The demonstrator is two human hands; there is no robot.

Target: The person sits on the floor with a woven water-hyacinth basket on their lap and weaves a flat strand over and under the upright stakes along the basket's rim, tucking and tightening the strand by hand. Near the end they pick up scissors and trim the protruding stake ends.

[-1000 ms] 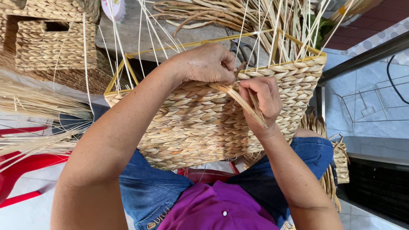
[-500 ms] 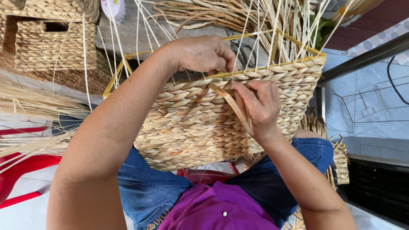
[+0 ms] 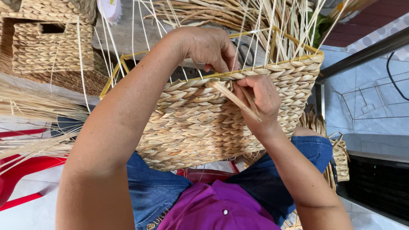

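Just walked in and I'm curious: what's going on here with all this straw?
A seated person is weaving a basket resting on their lap. The right hand pinches a flat straw strand at the top row, just under the yellow frame. The left hand grips the rim. Finished baskets sit at upper left.

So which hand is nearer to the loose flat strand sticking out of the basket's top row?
Right. The right hand pinches the strand against the woven basket; the left hand grips the rim above it.
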